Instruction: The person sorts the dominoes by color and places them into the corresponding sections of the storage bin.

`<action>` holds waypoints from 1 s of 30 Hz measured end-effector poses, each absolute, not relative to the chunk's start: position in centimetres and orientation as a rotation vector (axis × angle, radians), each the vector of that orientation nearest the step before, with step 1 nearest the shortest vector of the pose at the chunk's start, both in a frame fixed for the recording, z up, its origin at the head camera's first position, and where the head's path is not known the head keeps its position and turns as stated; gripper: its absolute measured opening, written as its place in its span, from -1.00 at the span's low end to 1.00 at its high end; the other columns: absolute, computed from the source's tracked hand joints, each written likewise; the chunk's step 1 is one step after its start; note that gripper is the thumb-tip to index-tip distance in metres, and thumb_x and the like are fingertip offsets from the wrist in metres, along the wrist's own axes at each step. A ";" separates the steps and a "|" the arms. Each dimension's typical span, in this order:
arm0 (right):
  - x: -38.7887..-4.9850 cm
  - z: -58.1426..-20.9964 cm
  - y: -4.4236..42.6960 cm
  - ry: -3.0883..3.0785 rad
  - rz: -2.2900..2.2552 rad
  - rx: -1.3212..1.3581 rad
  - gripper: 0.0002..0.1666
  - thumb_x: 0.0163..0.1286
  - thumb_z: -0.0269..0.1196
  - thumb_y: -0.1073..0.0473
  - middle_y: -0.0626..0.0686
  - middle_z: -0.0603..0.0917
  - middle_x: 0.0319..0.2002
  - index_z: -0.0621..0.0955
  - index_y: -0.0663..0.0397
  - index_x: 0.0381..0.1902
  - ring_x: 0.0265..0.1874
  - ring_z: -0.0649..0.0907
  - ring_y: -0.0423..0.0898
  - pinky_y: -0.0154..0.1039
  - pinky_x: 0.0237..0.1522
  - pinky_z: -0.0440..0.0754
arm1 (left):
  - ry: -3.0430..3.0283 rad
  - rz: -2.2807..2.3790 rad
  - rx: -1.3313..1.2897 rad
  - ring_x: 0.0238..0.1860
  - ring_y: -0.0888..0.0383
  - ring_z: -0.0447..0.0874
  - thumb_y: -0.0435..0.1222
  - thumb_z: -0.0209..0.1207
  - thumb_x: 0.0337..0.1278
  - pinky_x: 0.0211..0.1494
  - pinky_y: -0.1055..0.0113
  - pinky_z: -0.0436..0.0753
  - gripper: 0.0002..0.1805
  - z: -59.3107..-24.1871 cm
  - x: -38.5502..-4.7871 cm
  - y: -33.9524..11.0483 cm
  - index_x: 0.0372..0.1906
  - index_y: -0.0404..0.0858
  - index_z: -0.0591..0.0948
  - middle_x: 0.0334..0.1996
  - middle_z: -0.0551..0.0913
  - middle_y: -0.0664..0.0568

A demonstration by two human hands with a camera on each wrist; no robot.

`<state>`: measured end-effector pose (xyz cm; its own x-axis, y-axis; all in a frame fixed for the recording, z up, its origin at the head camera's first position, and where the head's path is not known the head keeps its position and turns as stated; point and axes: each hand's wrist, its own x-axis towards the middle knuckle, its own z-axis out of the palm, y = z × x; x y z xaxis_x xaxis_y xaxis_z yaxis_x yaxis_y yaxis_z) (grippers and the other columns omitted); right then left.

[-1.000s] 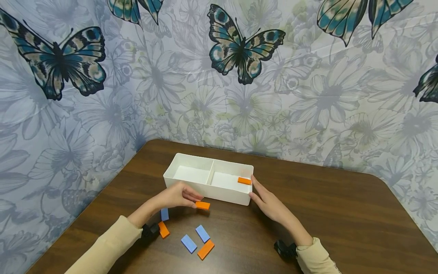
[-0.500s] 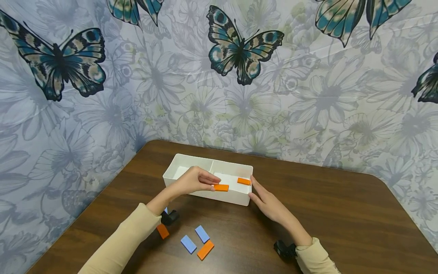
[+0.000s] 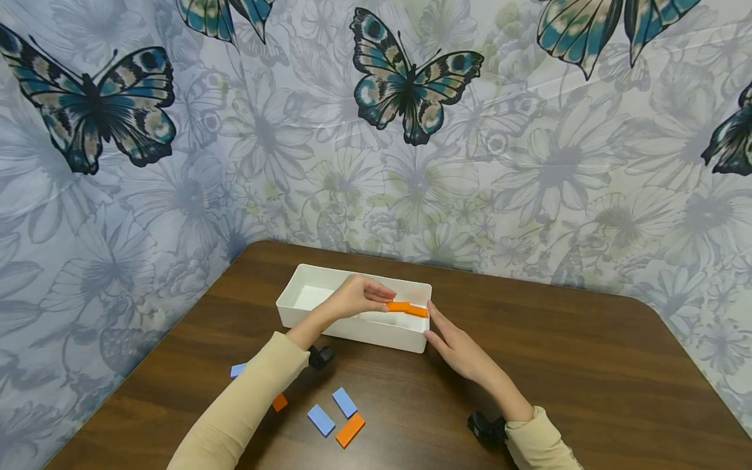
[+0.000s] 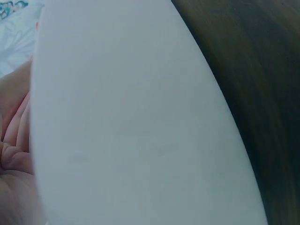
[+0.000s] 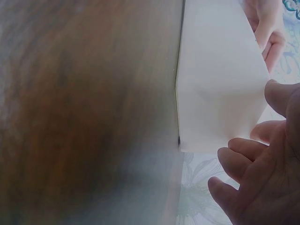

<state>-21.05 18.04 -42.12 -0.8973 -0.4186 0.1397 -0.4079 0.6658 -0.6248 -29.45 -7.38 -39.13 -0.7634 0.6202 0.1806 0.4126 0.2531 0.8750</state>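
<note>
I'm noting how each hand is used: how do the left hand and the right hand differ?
The left hand pinches an orange block, while the right hand holds no block. The left hand reaches over the front wall of the white box; the right hand is outside, at the box's right end. Both hands are bare, below pale yellow sleeves.

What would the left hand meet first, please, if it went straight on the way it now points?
The left hand, holding one orange block, would probably bring it against the other orange block in the white box, though the gap, if any, is hard to judge from the head view.
</note>
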 end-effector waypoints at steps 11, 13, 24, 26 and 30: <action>-21.0 -42.0 18.0 2.849 -1.070 -0.712 -0.21 0.48 -0.02 -0.09 0.16 0.02 0.43 -0.01 0.14 0.47 0.34 0.14 0.10 0.09 0.29 0.13 | 2.323 1.510 0.943 -0.19 0.06 0.68 -0.55 0.29 -0.04 -0.20 0.35 0.64 -0.68 -40.1 -30.8 -5.1 -0.09 -0.52 0.62 -0.16 0.66 -0.21; -21.0 -42.0 18.0 2.851 -1.071 -0.716 -0.21 0.48 -0.02 -0.08 0.16 0.02 0.43 -0.01 0.14 0.47 0.34 0.15 0.11 0.09 0.28 0.13 | 2.327 1.497 0.957 -0.20 0.06 0.69 -0.55 0.30 -0.05 -0.20 0.36 0.65 -0.68 -40.3 -31.0 -4.8 -0.10 -0.52 0.63 -0.17 0.66 -0.22; -21.0 -42.1 18.0 2.841 -1.083 -0.716 -0.21 0.48 -0.03 -0.10 0.15 0.01 0.43 0.00 0.15 0.46 0.35 0.13 0.11 0.11 0.28 0.12 | 2.419 1.336 0.926 -0.27 0.14 0.70 -0.56 0.35 -0.14 -0.25 0.43 0.64 -0.69 -41.1 -31.8 -3.2 -0.15 -0.46 0.67 -0.23 0.69 -0.12; -21.0 -42.1 17.9 2.840 -1.085 -0.714 -0.21 0.48 -0.03 -0.10 0.16 0.02 0.43 0.00 0.15 0.46 0.34 0.13 0.11 0.11 0.28 0.11 | 2.425 1.321 0.913 -0.28 0.14 0.70 -0.57 0.35 -0.15 -0.25 0.44 0.64 -0.68 -41.2 -31.9 -3.0 -0.16 -0.46 0.67 -0.24 0.69 -0.12; -21.0 -42.2 18.0 2.848 -1.082 -0.713 -0.21 0.47 -0.03 -0.11 0.16 0.02 0.42 0.01 0.15 0.46 0.34 0.15 0.12 0.11 0.28 0.12 | 2.458 1.267 0.908 -0.30 0.16 0.69 -0.57 0.37 -0.17 -0.26 0.46 0.63 -0.69 -41.5 -32.0 -2.6 -0.18 -0.46 0.68 -0.28 0.70 -0.10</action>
<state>-21.05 18.02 -42.16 -0.8961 -0.4192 0.1459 -0.4103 0.6571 -0.6324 -32.04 -2.56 -41.49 -0.7812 0.6197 0.0749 0.4204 0.4337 0.7970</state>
